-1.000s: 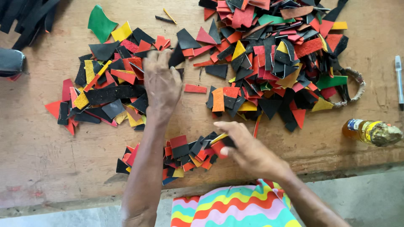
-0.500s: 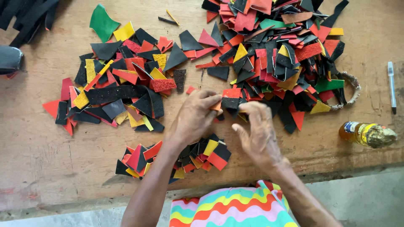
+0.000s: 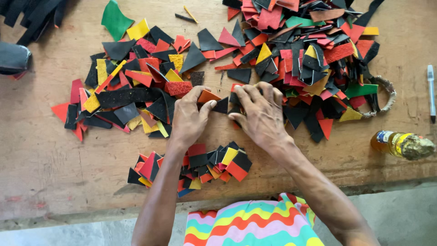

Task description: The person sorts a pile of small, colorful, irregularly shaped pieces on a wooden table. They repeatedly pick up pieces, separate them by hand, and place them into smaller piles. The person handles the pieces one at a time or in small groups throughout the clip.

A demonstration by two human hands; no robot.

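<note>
My left hand (image 3: pixel 191 117) pinches an orange scrap piece (image 3: pixel 208 96) between thumb and fingers, at the right edge of the left pile of black, red and yellow scraps (image 3: pixel 127 95). My right hand (image 3: pixel 261 114) lies flat beside it, fingers spread over black scrap pieces (image 3: pixel 224 105) at the near edge of the big right pile (image 3: pixel 309 50). A small joined cluster of coloured pieces (image 3: pixel 200 166) lies close to the table's front edge, between my forearms.
The wooden table (image 3: pixel 54 155) carries a small yellow bottle lying on its side (image 3: pixel 400 145) at the right, a pen (image 3: pixel 430 91) further right, a woven ring (image 3: pixel 384 98), a green scrap (image 3: pixel 114 19) and dark strips (image 3: pixel 32 16) at the far left.
My left hand came back from the left pile and my right hand rose from the small cluster. Both now meet in the middle, the left holding an orange piece.
</note>
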